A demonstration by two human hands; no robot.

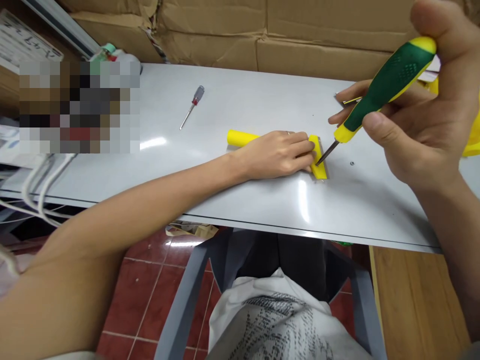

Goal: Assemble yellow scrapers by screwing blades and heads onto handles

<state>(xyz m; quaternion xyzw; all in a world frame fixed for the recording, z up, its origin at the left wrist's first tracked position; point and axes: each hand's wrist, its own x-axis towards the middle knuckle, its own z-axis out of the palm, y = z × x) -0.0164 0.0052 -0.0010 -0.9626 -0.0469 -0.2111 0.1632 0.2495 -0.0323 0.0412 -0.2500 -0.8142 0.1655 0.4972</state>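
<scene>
My left hand [283, 154] lies closed over a yellow scraper [243, 138], pressing it against the white table. The scraper's rounded handle sticks out to the left of the hand; its flat crosspiece shows on the right, and the middle is hidden under my fingers. In my right hand [423, 115] is a screwdriver [390, 85] with a green and yellow handle, held at a slant. Thumb and fingers grip the handle, one finger near its butt end. The screwdriver's tip meets the crosspiece close to my left fingertips.
A small nut-like metal part [351, 163] lies right of the scraper. Farther left rests a smaller grey screwdriver [194, 105]. Cardboard boxes [210, 37] line the table's back edge. White cables [45, 190] hang at the left, and yellow items [473, 125] are at the far right.
</scene>
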